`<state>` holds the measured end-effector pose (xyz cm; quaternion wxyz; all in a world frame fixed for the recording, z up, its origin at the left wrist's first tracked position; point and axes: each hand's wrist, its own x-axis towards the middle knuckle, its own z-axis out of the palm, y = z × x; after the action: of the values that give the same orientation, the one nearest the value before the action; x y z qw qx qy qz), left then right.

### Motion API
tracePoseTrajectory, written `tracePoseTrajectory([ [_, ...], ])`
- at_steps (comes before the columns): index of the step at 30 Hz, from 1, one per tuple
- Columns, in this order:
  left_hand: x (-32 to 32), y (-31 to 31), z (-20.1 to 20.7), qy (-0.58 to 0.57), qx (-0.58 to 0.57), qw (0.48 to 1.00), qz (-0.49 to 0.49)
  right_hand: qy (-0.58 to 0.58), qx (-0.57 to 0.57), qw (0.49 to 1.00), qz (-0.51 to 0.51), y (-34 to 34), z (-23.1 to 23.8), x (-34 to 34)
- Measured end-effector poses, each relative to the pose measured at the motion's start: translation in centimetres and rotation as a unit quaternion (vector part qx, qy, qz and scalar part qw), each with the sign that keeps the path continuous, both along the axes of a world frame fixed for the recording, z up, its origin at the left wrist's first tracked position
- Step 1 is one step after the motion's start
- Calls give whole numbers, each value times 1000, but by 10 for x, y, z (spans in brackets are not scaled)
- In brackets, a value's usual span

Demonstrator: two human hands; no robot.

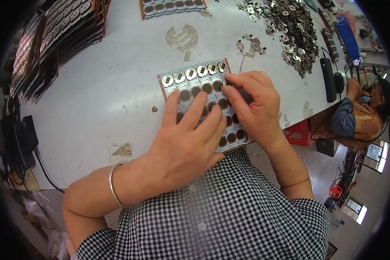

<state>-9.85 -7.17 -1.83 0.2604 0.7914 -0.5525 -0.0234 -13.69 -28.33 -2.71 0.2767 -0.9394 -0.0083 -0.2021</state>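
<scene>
Panel [194, 82] lies flat on the table [95, 99], directly in front of the wearer, its near part over by the table's front edge. Its rows run left to right, right end tipped slightly away; which side is longer cannot be read, as the left hand [184, 138] covers much of it and the lens bends edges. Far row: 6 silver discs [190, 73], each with a diamond-shaped cutout. Rows nearer the wearer show dark spots [207, 88], no silver on those visible. Left hand: palm down, fingers spread, fingertips resting over the panel's left and middle; nothing seen in its grasp. Right hand [258, 102]: thumb and index brought close together at the right end of row 2; cannot tell whether a small part sits between them. Key relation: that row end lies just under the right fingertips, to the left of the right palm, so the right hand is the nearer of the 2. Beyond, well apart to the far right, a heap [297, 34] of loose metal discs. Far left: a stack [60, 34] of similar panels.
</scene>
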Motion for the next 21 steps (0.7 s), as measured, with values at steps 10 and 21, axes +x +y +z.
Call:
tracePoseTrajectory([
  [10,0,-1,1,4,-7,1000,-5,-17,-19,1000,-10,1,-2,-2],
  [21,2,0,4,2,6,1000,-22,20,-28,998,-43,-86,9,47],
])
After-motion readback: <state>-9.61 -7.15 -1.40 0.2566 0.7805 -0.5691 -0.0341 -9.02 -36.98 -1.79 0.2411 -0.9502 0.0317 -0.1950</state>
